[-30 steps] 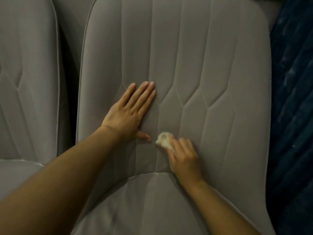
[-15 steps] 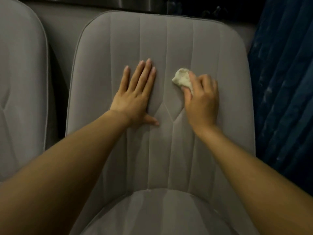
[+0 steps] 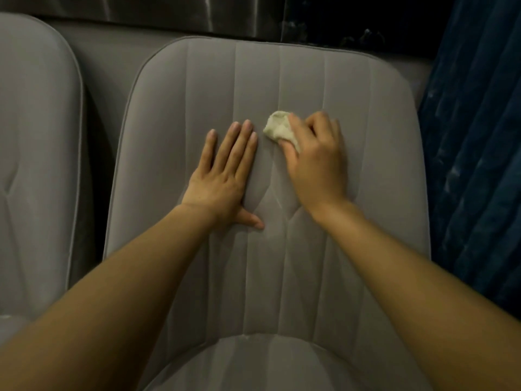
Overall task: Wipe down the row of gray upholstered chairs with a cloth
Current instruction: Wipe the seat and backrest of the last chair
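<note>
A gray upholstered chair (image 3: 282,80) with stitched vertical panels fills the middle of the view, backrest above and seat cushion (image 3: 267,362) below. My left hand (image 3: 225,179) lies flat on the backrest with fingers together and thumb out. Just to its right, my right hand (image 3: 315,165) presses a small bunched pale cloth (image 3: 277,128) against the backrest; the cloth sticks out past my fingertips, the rest hidden under the hand.
A second gray chair (image 3: 36,150) stands at the left, with a dark gap between the two. A dark blue curtain (image 3: 479,136) hangs along the right side. A shiny metal strip (image 3: 169,9) runs behind the chair tops.
My right hand with the cloth went from low on the backrest up to its upper middle, then slightly down and left. My left hand stayed flat. The view tilted up, showing the chair's top edge.
</note>
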`<state>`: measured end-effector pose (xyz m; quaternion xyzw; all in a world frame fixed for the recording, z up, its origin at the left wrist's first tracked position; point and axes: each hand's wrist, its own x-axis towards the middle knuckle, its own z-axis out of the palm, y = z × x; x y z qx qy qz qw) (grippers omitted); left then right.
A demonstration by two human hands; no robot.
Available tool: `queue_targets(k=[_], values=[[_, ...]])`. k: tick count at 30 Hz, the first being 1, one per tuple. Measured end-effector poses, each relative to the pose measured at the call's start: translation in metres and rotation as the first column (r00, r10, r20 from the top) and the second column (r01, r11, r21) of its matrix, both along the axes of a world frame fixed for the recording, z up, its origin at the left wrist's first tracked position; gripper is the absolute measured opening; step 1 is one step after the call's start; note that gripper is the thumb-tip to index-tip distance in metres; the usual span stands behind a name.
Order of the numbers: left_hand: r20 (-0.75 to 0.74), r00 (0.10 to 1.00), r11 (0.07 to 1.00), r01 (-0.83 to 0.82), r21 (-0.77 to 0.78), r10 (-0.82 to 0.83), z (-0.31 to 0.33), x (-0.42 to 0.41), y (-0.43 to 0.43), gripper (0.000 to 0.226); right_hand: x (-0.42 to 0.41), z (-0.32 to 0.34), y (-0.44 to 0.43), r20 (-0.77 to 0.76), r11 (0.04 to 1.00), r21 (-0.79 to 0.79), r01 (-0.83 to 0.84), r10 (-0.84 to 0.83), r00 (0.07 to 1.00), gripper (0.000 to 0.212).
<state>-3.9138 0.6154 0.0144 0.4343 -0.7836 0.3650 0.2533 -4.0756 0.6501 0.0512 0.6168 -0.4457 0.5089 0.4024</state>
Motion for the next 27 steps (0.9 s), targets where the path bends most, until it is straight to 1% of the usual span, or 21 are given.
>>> queue_targets(k=[1, 3, 5, 7, 8, 10, 12, 13, 15, 17, 19, 21, 23, 25, 27], values=[[-0.003, 1.000, 1.000, 0.002, 0.005, -0.002, 0.001, 0.000, 0.001, 0.149, 0.003, -0.005, -0.002, -0.025, 0.999, 0.014, 0.042, -0.042, 0.999, 0.033], [-0.010, 1.000, 1.000, 0.009, 0.015, -0.009, 0.001, 0.000, 0.002, 0.149, 0.005, -0.039, -0.001, -0.109, 0.995, 0.049, 0.092, -0.086, 0.990, 0.030], [-0.018, 1.000, 1.000, -0.002, 0.016, 0.003, 0.002, 0.000, 0.003, 0.147, 0.002, -0.076, 0.004, -0.200, 0.994, 0.069, 0.088, -0.073, 0.977, 0.031], [-0.014, 1.000, 1.000, -0.012, 0.021, 0.012, 0.001, 0.000, 0.003, 0.144, 0.001, -0.090, 0.009, -0.223, 0.993, 0.096, 0.063, -0.040, 0.974, 0.028], [-0.017, 1.000, 1.000, -0.010, 0.023, 0.010, 0.001, 0.000, 0.003, 0.143, 0.002, -0.089, 0.011, -0.204, 0.993, 0.112, 0.038, -0.014, 0.979, 0.026], [-0.020, 1.000, 0.999, 0.017, 0.028, -0.016, 0.001, 0.000, 0.001, 0.143, 0.007, -0.081, 0.017, -0.100, 0.991, 0.131, -0.032, 0.045, 0.994, 0.026], [-0.025, 0.999, 1.000, 0.029, 0.012, -0.028, 0.000, 0.000, 0.000, 0.145, 0.007, -0.059, 0.021, 0.051, 0.991, 0.081, -0.109, 0.105, 0.993, 0.034], [-0.028, 0.999, 1.000, 0.029, -0.001, -0.029, 0.000, 0.000, 0.000, 0.147, 0.003, -0.042, 0.020, 0.105, 0.993, 0.034, -0.114, 0.109, 0.988, 0.036], [-0.023, 0.999, 1.000, 0.026, -0.013, -0.027, 0.000, 0.000, 0.000, 0.148, -0.008, 0.002, 0.014, 0.155, 0.998, -0.036, -0.050, 0.055, 0.986, 0.036], [-0.018, 1.000, 1.000, 0.023, -0.013, -0.023, 0.000, 0.000, 0.001, 0.148, -0.019, 0.039, 0.005, 0.169, 0.999, 0.002, 0.043, -0.043, 0.985, 0.035], [-0.008, 1.000, 1.000, 0.002, 0.004, -0.002, 0.002, -0.001, 0.003, 0.148, -0.027, 0.048, -0.003, 0.136, 0.995, 0.072, 0.071, -0.080, 0.987, 0.034], [-0.004, 1.000, 0.999, -0.028, 0.033, 0.028, 0.004, -0.001, 0.006, 0.150, -0.031, 0.028, -0.008, 0.056, 0.995, 0.061, 0.084, -0.088, 0.995, 0.033], [0.009, 0.998, 0.994, -0.063, 0.093, 0.063, 0.008, -0.002, 0.014, 0.152, -0.030, -0.001, -0.005, -0.017, 0.997, 0.049, 0.053, -0.052, 0.998, 0.034], [0.000, 0.999, 0.986, -0.045, 0.158, 0.046, 0.014, -0.006, 0.019, 0.148, -0.029, -0.026, 0.000, -0.089, 0.997, 0.080, 0.010, -0.003, 0.996, 0.034], [-0.033, 0.999, 0.969, -0.028, 0.245, 0.037, 0.023, -0.016, 0.021, 0.144, -0.028, -0.037, 0.004, -0.115, 0.995, 0.102, 0.008, 0.003, 0.993, 0.033]])
